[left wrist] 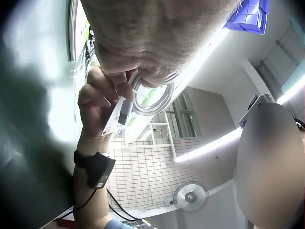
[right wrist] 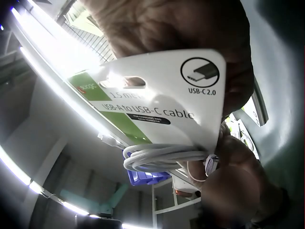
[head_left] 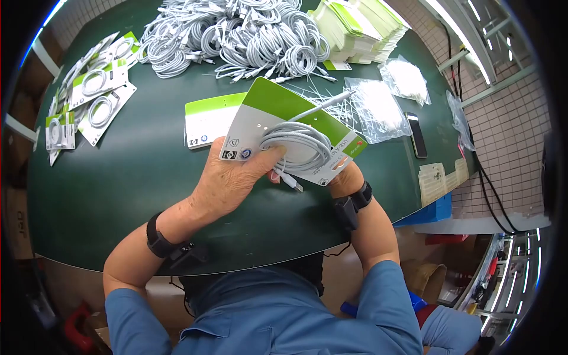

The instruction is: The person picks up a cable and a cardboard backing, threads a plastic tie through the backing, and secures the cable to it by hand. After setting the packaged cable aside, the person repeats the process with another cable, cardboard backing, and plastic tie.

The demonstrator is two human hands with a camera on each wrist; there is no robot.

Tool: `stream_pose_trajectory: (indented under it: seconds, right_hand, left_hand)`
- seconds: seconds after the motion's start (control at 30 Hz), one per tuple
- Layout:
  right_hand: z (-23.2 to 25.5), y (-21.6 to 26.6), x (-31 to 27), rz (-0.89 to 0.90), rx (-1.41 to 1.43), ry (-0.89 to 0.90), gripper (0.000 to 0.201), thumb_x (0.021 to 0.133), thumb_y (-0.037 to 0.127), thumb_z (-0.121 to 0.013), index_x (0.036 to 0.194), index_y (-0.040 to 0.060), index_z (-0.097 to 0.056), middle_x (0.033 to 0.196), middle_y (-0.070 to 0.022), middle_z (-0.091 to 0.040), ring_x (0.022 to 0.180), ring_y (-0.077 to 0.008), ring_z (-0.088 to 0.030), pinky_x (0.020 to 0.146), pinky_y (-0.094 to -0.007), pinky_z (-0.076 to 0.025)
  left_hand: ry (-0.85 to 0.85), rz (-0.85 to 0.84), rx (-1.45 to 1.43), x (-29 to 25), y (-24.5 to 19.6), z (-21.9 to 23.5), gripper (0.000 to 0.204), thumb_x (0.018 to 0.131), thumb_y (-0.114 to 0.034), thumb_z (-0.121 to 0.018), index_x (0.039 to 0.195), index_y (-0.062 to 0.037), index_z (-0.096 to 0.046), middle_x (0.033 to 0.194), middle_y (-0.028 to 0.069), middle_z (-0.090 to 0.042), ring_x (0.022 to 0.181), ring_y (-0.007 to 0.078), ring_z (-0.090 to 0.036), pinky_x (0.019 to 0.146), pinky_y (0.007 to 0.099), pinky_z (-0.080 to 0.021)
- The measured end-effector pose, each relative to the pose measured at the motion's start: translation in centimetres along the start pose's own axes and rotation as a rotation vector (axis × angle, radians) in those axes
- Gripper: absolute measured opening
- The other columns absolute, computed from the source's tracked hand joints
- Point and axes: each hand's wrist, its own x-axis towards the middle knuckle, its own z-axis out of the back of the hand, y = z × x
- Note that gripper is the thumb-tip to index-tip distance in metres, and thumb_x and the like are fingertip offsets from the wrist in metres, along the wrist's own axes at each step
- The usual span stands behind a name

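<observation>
A coiled white USB cable [head_left: 305, 148] lies against a green-and-white backing card [head_left: 254, 112] printed "USB-A to USB-C cable". My left hand [head_left: 222, 180] grips both at the card's left part, thumb pressed over the coil. Its other fingers are mostly hidden behind the card. The USB-A plug [head_left: 290, 180] hangs below the thumb, while the other cable end [head_left: 337, 100] sticks out to the upper right. At the card's lower right, my right hand [head_left: 346, 181] holds the card from behind; its curled fingers [left wrist: 97, 90] show beside the card in the left wrist view.
A big heap of coiled cables [head_left: 236, 38] lies at the back. Stacked cards [head_left: 358, 29] stand right of it; more cards [head_left: 207, 115] lie behind my left hand. Carded cables [head_left: 97, 89] pile up at left. Loose white ties [head_left: 331, 106], plastic bags [head_left: 378, 109] and a phone [head_left: 416, 135] lie at right.
</observation>
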Motion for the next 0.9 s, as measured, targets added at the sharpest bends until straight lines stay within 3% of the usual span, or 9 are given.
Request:
stream_pose_trajectory:
  seconds: [0.07,0.23,0.33,0.37,0.47,0.53,0.67,0.77,0.9]
  right_hand:
    - [0.1,0.2,0.0,0.033,0.054,0.142,0.060,0.105,0.044,-0.055,0.142,-0.0022,-0.057,0.122,-0.0207,-0.072,0.101,-0.0313,-0.074,0.076,-0.0326,-0.061]
    - [-0.3,0.1,-0.4,0.050,0.040,0.133,0.054,0.106,0.040,-0.056,0.140,-0.0017,-0.058,0.117,-0.0179,-0.074,0.097,-0.0270,-0.075,0.072,-0.0329,-0.060]
    - [0.6,-0.5,-1.2,0.071,0.044,-0.231,0.045,0.101,0.032,-0.067,0.132,-0.0001,-0.064,0.111,-0.0129,-0.075,0.091,-0.0187,-0.073,0.071,-0.0310,-0.059]
    - [0.6,0.0,-1.3,0.070,0.043,-0.230,0.045,0.101,0.032,-0.067,0.132,-0.0001,-0.064,0.111,-0.0129,-0.075,0.091,-0.0187,-0.073,0.071,-0.0310,-0.059]
    - [-1.9,3.2,-0.5,0.117,-0.504,-0.158,0.036,0.092,0.023,-0.077,0.119,0.0013,-0.071,0.105,-0.0080,-0.077,0.086,-0.0118,-0.070,0.073,-0.0287,-0.057]
    - [-3.4,3.6,-0.4,0.155,-0.508,-0.176,0.035,0.089,0.023,-0.079,0.116,0.0014,-0.073,0.103,-0.0074,-0.077,0.085,-0.0110,-0.069,0.073,-0.0282,-0.056]
    - [-2.7,3.0,-0.3,0.239,-0.503,-0.191,0.032,0.085,0.022,-0.082,0.108,0.0011,-0.075,0.098,-0.0063,-0.077,0.083,-0.0093,-0.067,0.073,-0.0271,-0.055]
    - [-1.0,2.7,0.3,0.266,-0.485,-0.131,0.029,0.088,0.022,-0.080,0.107,0.0003,-0.075,0.097,-0.0064,-0.077,0.082,-0.0087,-0.066,0.072,-0.0269,-0.055]
    - [-1.7,2.5,0.4,0.500,-1.008,-0.157,0.029,0.094,0.025,-0.076,0.105,-0.0017,-0.075,0.096,-0.0050,-0.076,0.082,-0.0079,-0.065,0.072,-0.0268,-0.055]
  left_hand:
    - [0.008,0.003,-0.017,0.0,0.0,0.0,0.023,0.098,-0.007,-0.070,0.119,0.0047,-0.067,0.101,0.0080,-0.073,0.075,0.0113,-0.066,0.067,0.0274,-0.057]
    - [0.020,0.020,0.045,0.0,-0.1,0.4,0.024,0.099,-0.009,-0.070,0.118,0.0043,-0.068,0.100,0.0073,-0.073,0.072,0.0108,-0.065,0.066,0.0263,-0.055]
    - [0.046,0.004,0.075,-0.1,-0.2,0.4,0.024,0.099,-0.010,-0.070,0.118,0.0043,-0.068,0.101,0.0071,-0.073,0.072,0.0106,-0.065,0.066,0.0262,-0.055]
    - [0.059,-0.003,0.090,-0.2,-0.2,0.4,0.024,0.099,-0.010,-0.070,0.118,0.0043,-0.068,0.101,0.0070,-0.073,0.072,0.0104,-0.065,0.066,0.0261,-0.055]
    - [0.052,0.009,0.098,0.0,-0.2,0.6,0.025,0.099,-0.010,-0.070,0.119,0.0042,-0.068,0.100,0.0069,-0.073,0.072,0.0100,-0.065,0.065,0.0257,-0.054]
    - [0.047,0.015,0.106,0.1,-0.2,0.9,0.025,0.099,-0.010,-0.070,0.119,0.0041,-0.068,0.099,0.0068,-0.073,0.071,0.0097,-0.064,0.065,0.0256,-0.054]
    - [0.105,0.057,0.189,0.2,-0.1,1.2,0.029,0.100,-0.010,-0.069,0.125,0.0029,-0.065,0.106,0.0089,-0.073,0.082,0.0136,-0.069,0.070,0.0270,-0.059]
    - [0.029,0.160,-0.117,0.1,0.2,0.5,0.036,0.101,-0.008,-0.067,0.135,0.0008,-0.059,0.120,0.0122,-0.070,0.099,0.0209,-0.072,0.080,0.0324,-0.065]
    - [0.059,0.308,-0.150,0.0,-0.1,0.9,0.042,0.102,-0.006,-0.065,0.142,-0.0010,-0.053,0.131,0.0148,-0.065,0.114,0.0288,-0.069,0.088,0.0397,-0.067]
